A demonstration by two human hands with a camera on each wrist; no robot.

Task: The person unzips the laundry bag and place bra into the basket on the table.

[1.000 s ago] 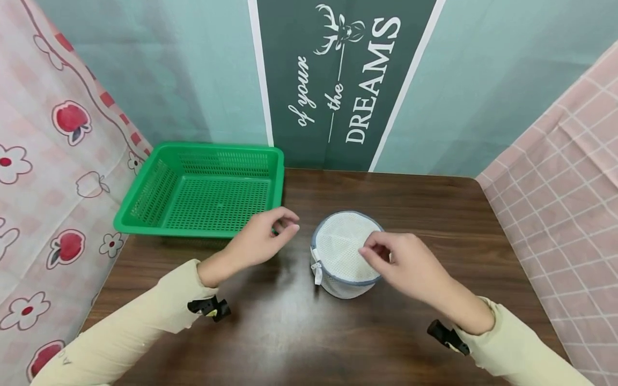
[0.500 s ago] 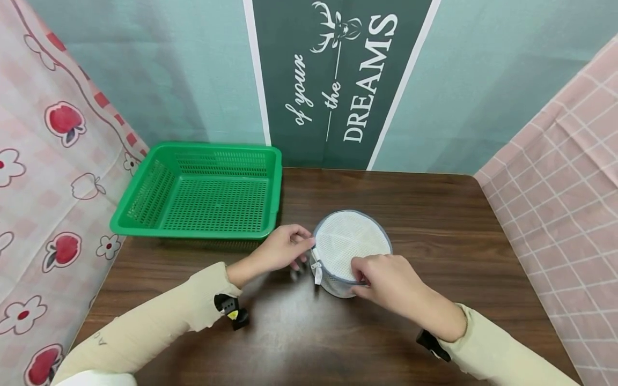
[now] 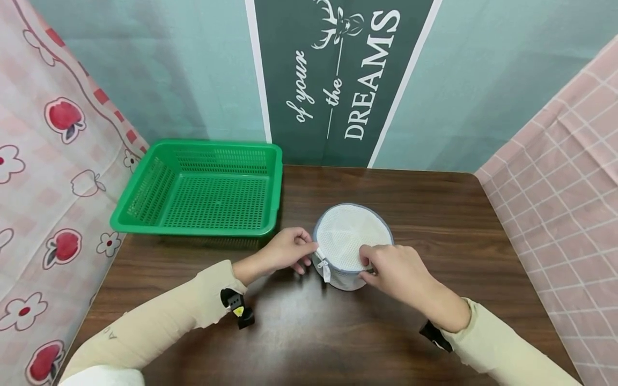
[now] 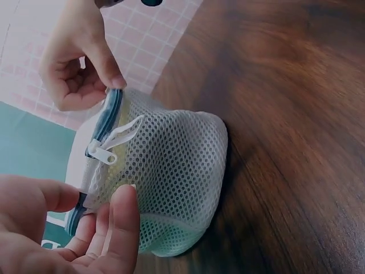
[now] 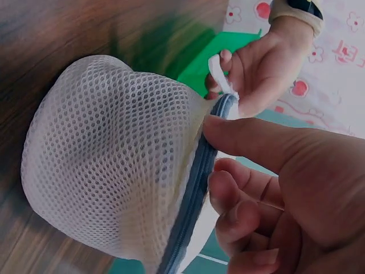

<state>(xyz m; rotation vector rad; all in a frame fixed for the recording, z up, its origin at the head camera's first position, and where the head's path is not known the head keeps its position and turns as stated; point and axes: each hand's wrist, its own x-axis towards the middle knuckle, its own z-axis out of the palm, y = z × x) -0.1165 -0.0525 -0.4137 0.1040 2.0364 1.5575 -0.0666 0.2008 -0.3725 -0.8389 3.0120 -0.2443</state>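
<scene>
A round white mesh laundry bag (image 3: 351,233) stands on the table with its flat lid upward. Blue-grey zipper trim (image 5: 197,182) runs around the lid's edge. My left hand (image 3: 288,249) pinches this trim on the bag's left side, beside the white zipper pull (image 4: 102,154), from which a white ribbon loop (image 4: 128,134) hangs. On the front right of the rim, my right hand (image 3: 398,271) grips the trim between thumb and curled fingers. Through the mesh in the left wrist view, yellowish and pale green tints show; the bag's contents are otherwise hidden.
A green plastic basket (image 3: 219,203) with slotted walls sits at the back left of the brown wooden table (image 3: 309,343). Fabric curtains (image 3: 483,80) enclose the table at the back and both sides.
My left hand has moved right from the basket's corner to the bag's rim and taken hold of it. My right hand has come down from over the lid and now grips the front right rim.
</scene>
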